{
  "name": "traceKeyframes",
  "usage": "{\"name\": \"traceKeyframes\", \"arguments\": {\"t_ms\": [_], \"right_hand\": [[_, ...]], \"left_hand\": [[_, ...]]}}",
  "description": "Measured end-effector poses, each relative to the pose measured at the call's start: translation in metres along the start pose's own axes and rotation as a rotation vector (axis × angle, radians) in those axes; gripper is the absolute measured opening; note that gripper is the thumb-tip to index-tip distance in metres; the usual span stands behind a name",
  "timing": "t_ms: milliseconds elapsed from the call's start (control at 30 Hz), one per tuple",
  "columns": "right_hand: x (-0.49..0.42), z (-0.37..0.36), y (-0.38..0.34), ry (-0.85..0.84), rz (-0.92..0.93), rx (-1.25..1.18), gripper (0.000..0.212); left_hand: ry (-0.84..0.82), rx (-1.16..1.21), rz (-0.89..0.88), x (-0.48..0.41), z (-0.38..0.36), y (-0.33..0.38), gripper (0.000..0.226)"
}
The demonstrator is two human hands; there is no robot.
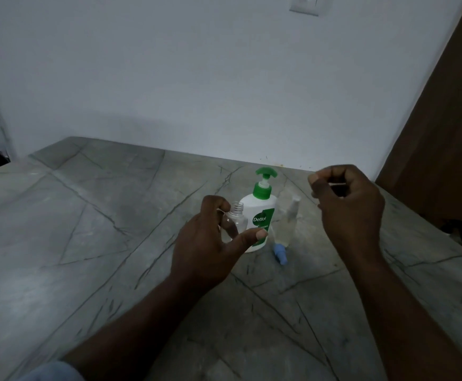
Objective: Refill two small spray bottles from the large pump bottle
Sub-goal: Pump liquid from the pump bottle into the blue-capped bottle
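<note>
The left hand [208, 243] grips an uncapped, empty-looking small bottle [236, 220] in its fingers; the right hand [348, 204] is curled, its hold unclear. The second bottle [290, 215] stands capped by the pump bottle [260, 213]: filling seems not begun.

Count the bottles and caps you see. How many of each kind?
Small spray bottles: 2, the open small bottle held by the left hand and the capped small bottle.
Large pump bottle: 1.
Loose blue spray cap: 1.
Total: 4.
</note>
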State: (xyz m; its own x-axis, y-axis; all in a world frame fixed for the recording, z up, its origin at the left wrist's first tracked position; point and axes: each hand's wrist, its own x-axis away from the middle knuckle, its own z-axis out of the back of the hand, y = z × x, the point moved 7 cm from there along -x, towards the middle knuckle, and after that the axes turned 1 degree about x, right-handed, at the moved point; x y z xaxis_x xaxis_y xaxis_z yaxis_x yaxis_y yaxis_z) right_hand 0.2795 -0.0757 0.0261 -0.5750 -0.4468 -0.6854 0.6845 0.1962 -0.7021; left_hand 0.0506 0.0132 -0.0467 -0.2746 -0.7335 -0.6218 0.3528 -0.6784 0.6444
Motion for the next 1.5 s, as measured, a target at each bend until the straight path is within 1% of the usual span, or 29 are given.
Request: {"name": "traceKeyframes", "arguments": {"t_ms": [133, 200, 333, 433, 533, 633, 733, 833, 1000, 1100, 1300, 1400, 1500], "right_hand": [[-0.021, -0.018, -0.025, -0.051, 0.112, -0.043, 0.011], [-0.031, -0.03, -0.037, -0.083, 0.163, -0.051, 0.013], [-0.051, -0.054, -0.054, -0.158, 0.214, -0.048, 0.018], [-0.067, -0.074, -0.058, -0.256, 0.171, -0.068, 0.024], [-0.079, -0.097, -0.056, -0.356, 0.113, -0.084, 0.031], [-0.082, -0.12, -0.053, -0.452, 0.118, -0.008, 0.034], [-0.08, -0.137, -0.048, -0.534, 0.139, 0.086, 0.031], [-0.075, -0.148, -0.041, -0.625, 0.142, 0.14, 0.03], [-0.067, -0.158, -0.032, -0.752, 0.108, 0.142, 0.028], [-0.065, -0.162, -0.03, -0.809, 0.092, 0.156, 0.025], [-0.059, -0.171, -0.028, -0.918, 0.066, 0.14, 0.028], [-0.058, -0.174, -0.025, -0.947, 0.049, 0.147, 0.029], [-0.055, -0.176, -0.02, -0.968, 0.031, 0.165, 0.03]], "left_hand": [[0.01, 0.02, 0.006, -0.005, 0.0, 0.001, 0.067], [0.005, 0.031, -0.02, -0.012, 0.0, 0.006, 0.066], [-0.007, 0.05, -0.065, -0.034, 0.002, 0.016, 0.059], [0.001, 0.022, -0.109, -0.046, 0.004, 0.021, 0.061], [0.013, 0.042, -0.104, -0.051, 0.004, 0.017, 0.069], [0.022, 0.08, -0.089, -0.052, 0.002, 0.013, 0.074], [0.036, 0.121, -0.077, -0.053, 0.0, 0.013, 0.075], [0.039, 0.142, -0.076, -0.052, -0.001, 0.012, 0.07], [0.04, 0.134, -0.068, -0.055, 0.001, 0.01, 0.067], [0.028, 0.169, -0.039, -0.057, 0.004, 0.008, 0.066], [-0.02, 0.277, 0.073, -0.059, 0.001, -0.003, 0.05], [-0.017, 0.341, 0.087, -0.056, -0.001, -0.005, 0.033], [-0.017, 0.373, 0.098, -0.051, -0.006, -0.007, 0.033]]}}
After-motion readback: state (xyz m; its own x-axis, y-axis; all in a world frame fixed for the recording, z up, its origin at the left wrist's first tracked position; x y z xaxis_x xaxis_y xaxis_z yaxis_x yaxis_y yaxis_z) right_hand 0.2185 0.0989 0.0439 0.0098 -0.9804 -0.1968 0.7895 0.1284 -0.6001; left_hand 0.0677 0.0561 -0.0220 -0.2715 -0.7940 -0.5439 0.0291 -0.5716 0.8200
